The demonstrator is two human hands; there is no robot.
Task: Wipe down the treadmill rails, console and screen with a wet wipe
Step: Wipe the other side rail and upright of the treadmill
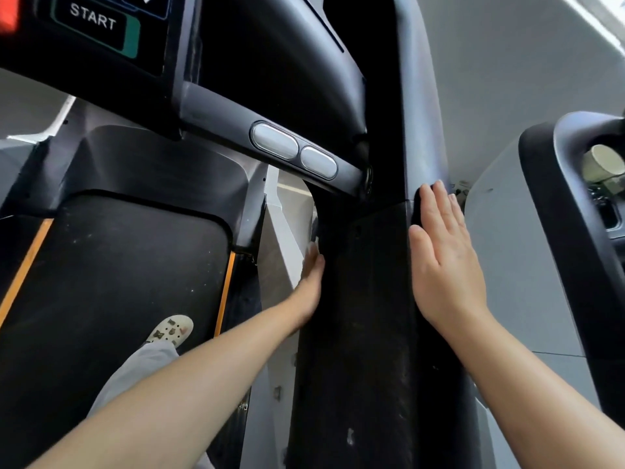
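Observation:
The treadmill's black right rail (365,299) runs up the middle of the view. My left hand (309,286) lies against its inner side, fingers partly hidden behind the rail, with a small white bit of wet wipe (313,247) showing at the fingertips. My right hand (443,262) rests flat on the rail's outer side, fingers stretched out and holding nothing. The console (101,45) with its START button (93,18) is at the top left. A crossbar with two silver sensor pads (294,152) joins the console to the rail.
The black belt (111,282) with orange side stripes lies below left, and my foot in a pale clog (172,330) stands on it. At the right edge stands a neighbouring machine's dark frame (554,231), holding a pale cup (603,164). Grey floor lies between the machines.

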